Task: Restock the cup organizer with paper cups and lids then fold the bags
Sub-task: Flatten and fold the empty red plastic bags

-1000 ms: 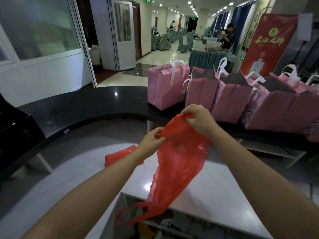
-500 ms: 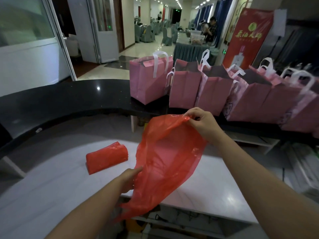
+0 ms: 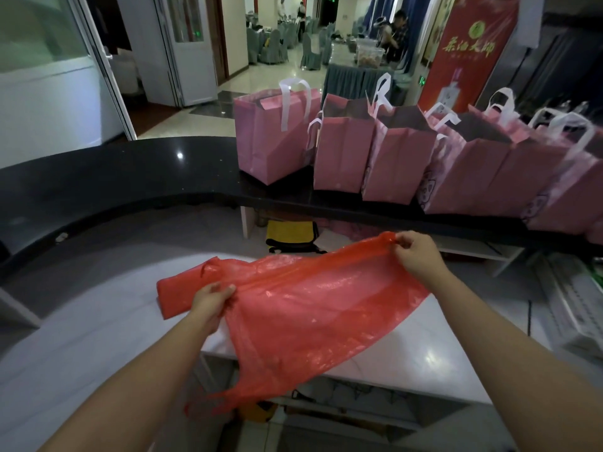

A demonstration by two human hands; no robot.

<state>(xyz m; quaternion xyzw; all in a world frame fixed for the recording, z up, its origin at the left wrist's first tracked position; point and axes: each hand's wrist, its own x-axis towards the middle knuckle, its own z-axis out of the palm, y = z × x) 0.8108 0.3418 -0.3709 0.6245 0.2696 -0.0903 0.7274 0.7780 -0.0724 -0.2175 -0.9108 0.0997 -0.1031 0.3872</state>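
Row of pink gift bags (image 3: 385, 151) w/ white handles lined up on the black curved counter (image 3: 130, 177) at the back, red banner (image 3: 466, 50) behind them on the right. Yellow-and-black bag (image 3: 291, 236) sits under the counter. On the white surface (image 3: 424, 350) there's a folded red bag (image 3: 177, 291), lying left of the stretched one and partly hidden behind the left hand (image 3: 210, 300).

The red plastic bag (image 3: 313, 308) is held up in the air over the near edge of the white surface, pulled out between both hands — long axis runs diagonal, from lower left up to the far right. Its loose end w/ the handles droops down off the surface edge toward the viewer.

Left-hand fingers (image 3: 225, 290) are curled and pinching the bag's left side. Right hand (image 3: 416, 254) pinches the bunched top corner, fingers curled tight around it — both have a grip on the bag, nothing else.
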